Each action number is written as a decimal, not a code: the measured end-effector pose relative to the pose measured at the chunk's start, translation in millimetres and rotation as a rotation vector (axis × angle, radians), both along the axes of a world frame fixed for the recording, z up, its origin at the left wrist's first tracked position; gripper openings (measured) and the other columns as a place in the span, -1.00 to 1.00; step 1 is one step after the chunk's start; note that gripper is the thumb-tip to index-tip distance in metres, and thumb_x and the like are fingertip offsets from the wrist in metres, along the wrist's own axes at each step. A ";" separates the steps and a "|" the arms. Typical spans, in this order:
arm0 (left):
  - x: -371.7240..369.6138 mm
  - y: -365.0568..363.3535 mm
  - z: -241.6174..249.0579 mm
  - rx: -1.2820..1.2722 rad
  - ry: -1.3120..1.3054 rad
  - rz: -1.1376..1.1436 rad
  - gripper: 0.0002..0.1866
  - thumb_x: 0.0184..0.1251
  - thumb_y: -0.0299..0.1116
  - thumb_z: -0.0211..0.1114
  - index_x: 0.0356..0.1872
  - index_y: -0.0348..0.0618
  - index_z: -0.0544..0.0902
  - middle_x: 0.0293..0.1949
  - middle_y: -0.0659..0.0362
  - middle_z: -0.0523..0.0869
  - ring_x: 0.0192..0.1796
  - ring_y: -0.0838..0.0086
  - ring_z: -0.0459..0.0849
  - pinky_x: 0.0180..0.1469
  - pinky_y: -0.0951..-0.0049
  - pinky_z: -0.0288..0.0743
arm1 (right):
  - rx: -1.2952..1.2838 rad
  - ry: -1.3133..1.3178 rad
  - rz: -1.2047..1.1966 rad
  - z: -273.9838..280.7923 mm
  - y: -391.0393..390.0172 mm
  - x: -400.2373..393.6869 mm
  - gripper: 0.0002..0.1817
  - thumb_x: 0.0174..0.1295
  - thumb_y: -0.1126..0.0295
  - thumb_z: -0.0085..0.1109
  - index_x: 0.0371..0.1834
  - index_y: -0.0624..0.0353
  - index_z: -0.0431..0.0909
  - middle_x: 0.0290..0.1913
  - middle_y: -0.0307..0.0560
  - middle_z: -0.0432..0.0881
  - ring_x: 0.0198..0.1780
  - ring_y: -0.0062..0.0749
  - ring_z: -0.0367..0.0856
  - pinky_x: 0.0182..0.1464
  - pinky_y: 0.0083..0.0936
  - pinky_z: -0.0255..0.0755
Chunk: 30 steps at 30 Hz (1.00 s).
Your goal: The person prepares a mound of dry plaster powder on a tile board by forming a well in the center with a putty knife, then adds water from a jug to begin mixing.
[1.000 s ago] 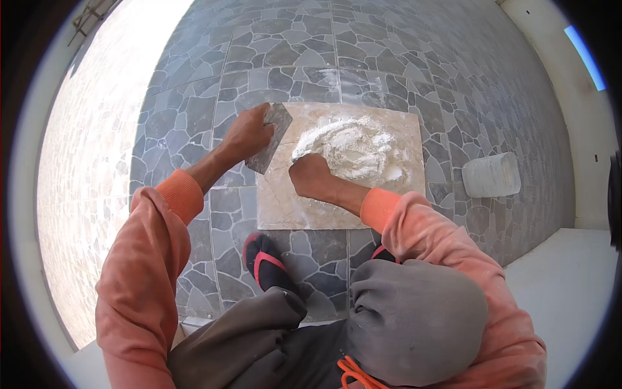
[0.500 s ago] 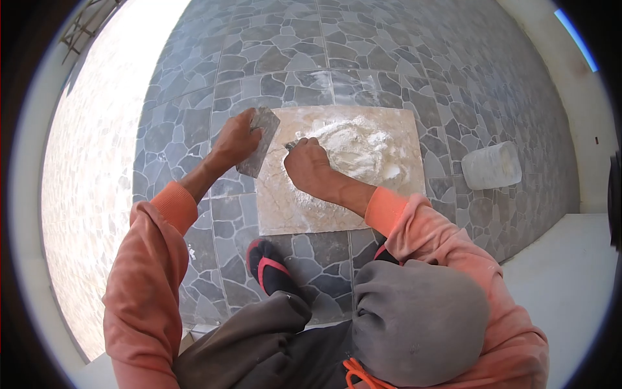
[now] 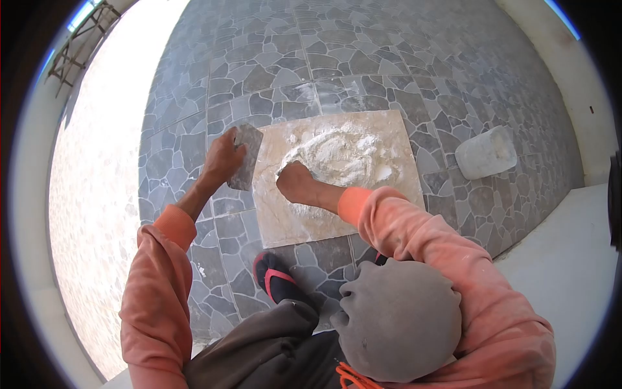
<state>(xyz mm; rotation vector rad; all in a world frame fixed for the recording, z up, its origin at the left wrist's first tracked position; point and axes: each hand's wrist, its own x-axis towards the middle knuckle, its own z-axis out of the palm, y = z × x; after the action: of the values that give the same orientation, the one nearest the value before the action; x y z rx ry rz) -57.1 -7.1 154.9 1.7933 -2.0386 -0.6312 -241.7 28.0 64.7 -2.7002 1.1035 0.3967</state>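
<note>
My left hand [image 3: 224,155] is closed around the near side of a flat grey plate [image 3: 247,157], which looks like a wide trowel blade and is held just off the left edge of the board. Its handle, if any, is hidden. A pale, marbled square board [image 3: 280,228] lies on the floor, bearing a spread heap of white powder [image 3: 343,152]. My right hand [image 3: 296,183] is a fist low over the left side of the heap. What it grips is hidden beneath the fingers.
A whitish translucent container [image 3: 486,153] lies to the right of the board on grey stone-patterned tiles [image 3: 363,39]. My foot in a dark sandal with a pink strap [image 3: 277,277] is near the board's front edge. A wall runs along the right, and sunlit floor along the left.
My right fist has moved down and toward me over the powder, and the small tool tip that showed beside it is now hidden. The left hand keeps the plate; the view has shifted slightly.
</note>
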 end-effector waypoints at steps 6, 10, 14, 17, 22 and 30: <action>7.2 -0.3 1.4 -0.050 -0.030 -0.060 -0.58 0.21 -0.37 0.26 0.04 -0.42 0.51 -0.16 -0.32 0.67 -0.04 -0.19 0.65 -0.02 0.04 0.49 | 0.126 -0.025 -0.154 50.5 -30.7 -16.4 -0.82 -0.13 0.44 0.23 -0.42 0.17 0.74 -0.34 0.07 0.75 -0.20 -0.12 0.76 -0.15 -0.28 0.61; 7.4 6.8 -0.1 0.006 0.005 0.000 -0.60 0.21 -0.39 0.25 0.03 -0.42 0.51 -0.18 -0.33 0.67 -0.03 -0.18 0.65 0.02 0.04 0.48 | -0.111 0.078 -0.151 34.9 -59.0 -50.8 -0.88 -0.11 0.44 0.25 -0.47 0.09 0.74 -0.38 -0.04 0.75 -0.25 -0.21 0.75 -0.26 -0.33 0.55; 6.0 7.5 -6.7 -0.007 0.009 -0.037 -0.61 0.20 -0.40 0.25 0.02 -0.43 0.52 -0.19 -0.31 0.68 -0.04 -0.19 0.65 0.02 0.04 0.49 | -0.035 0.161 -0.142 15.3 -50.9 -46.2 -0.86 -0.06 0.40 0.28 -0.41 0.08 0.76 -0.34 -0.06 0.76 -0.21 -0.20 0.76 -0.23 -0.32 0.57; -5.0 -0.7 -7.7 -0.013 0.032 -0.081 -0.60 0.19 -0.41 0.24 0.02 -0.43 0.52 -0.19 -0.31 0.69 -0.04 -0.19 0.65 0.02 0.03 0.49 | -0.023 0.184 -0.119 4.0 -46.2 -33.8 -0.84 -0.04 0.39 0.28 -0.37 0.08 0.77 -0.29 -0.06 0.77 -0.18 -0.23 0.76 -0.19 -0.33 0.59; -9.3 -4.8 -8.2 -0.012 0.070 -0.087 -0.61 0.18 -0.42 0.23 0.01 -0.44 0.52 -0.21 -0.33 0.68 -0.06 -0.21 0.65 0.01 0.01 0.48 | 0.102 0.141 -0.125 16.6 -48.9 -36.7 -0.79 -0.06 0.42 0.22 -0.34 0.14 0.76 -0.27 0.02 0.75 -0.14 -0.12 0.75 -0.16 -0.27 0.62; 0.0 -1.4 -20.2 -0.012 0.054 -0.095 -0.62 0.19 -0.42 0.24 0.01 -0.43 0.52 -0.24 -0.34 0.67 -0.11 -0.22 0.65 -0.03 -0.01 0.49 | 0.016 0.093 -0.258 74.2 -90.1 -95.6 -0.77 -0.05 0.48 0.13 -0.34 0.30 0.70 -0.23 0.27 0.70 -0.12 0.07 0.71 -0.13 -0.13 0.59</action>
<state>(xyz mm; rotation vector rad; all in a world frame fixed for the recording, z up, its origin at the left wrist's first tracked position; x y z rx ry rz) -57.2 -8.5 134.6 1.6627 -2.0974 -0.6855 -337.3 -62.1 138.9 -2.5034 1.4447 0.4872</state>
